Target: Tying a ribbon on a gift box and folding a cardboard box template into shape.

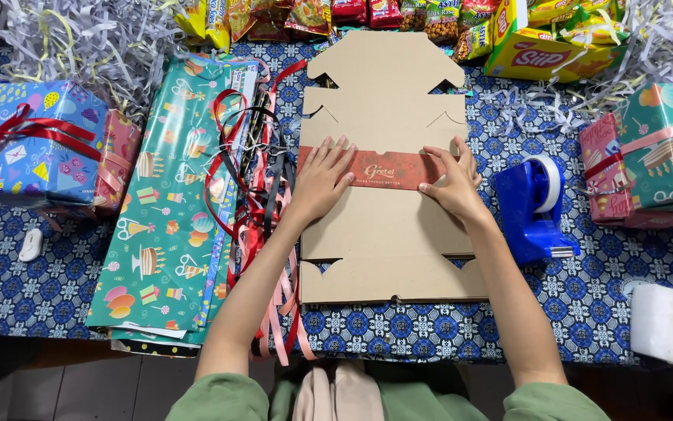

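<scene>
Nearest, my left hand (322,181) and right hand (453,181) lay flat and open, gripping nothing, pressing the red paper band (387,168) onto the unfolded cardboard box blank (387,234) at table centre, apparently to hold it flat. Flanking: ribbons (254,156), wrapping paper sheets (176,203), blue tape dispenser (535,206); beyond, snack packets (430,15).

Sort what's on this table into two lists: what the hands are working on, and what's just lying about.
In hand:
- left hand and right hand, flat on the red paper band
- flat cardboard box blank under the band

Lying about:
- blue tape dispenser
- wrapping paper sheets
- ribbons
- wrapped gifts
- snack packets
- shredded paper
</scene>
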